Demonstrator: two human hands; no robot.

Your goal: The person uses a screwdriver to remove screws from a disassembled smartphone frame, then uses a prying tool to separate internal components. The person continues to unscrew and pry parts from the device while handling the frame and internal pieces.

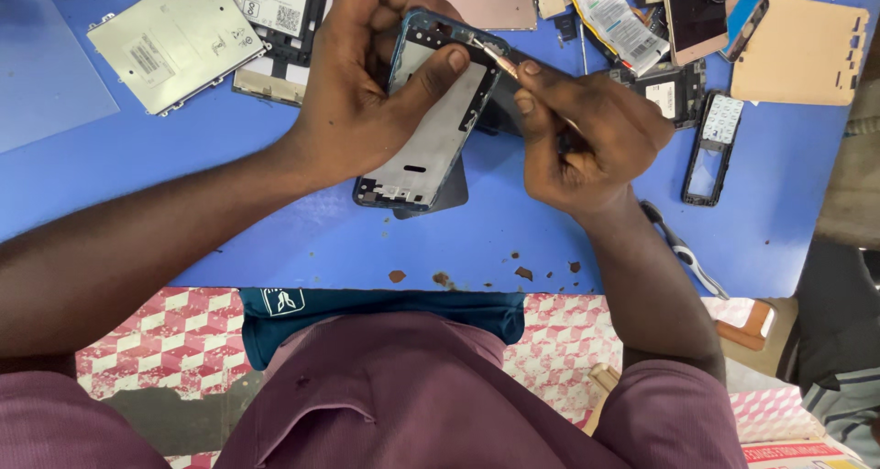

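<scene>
Presently the left hand (362,93) is clamping a blue-edged phone frame (431,121) tilted above the blue table (275,231), thumb pressing its metal plate. The right hand (587,143) is pinching tweezers (500,63) closed against the frame's upper edge. Loose metal plates (174,40) and a keypad shell (713,146) are lying well apart.

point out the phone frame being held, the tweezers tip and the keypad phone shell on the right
phone frame (431,148): head view, on its bare silver inner plate below the thumb.
tweezers (500,63): head view, on the metal tip at the frame's top edge.
keypad phone shell (713,148): head view, on its middle, between keypad and empty window.
</scene>
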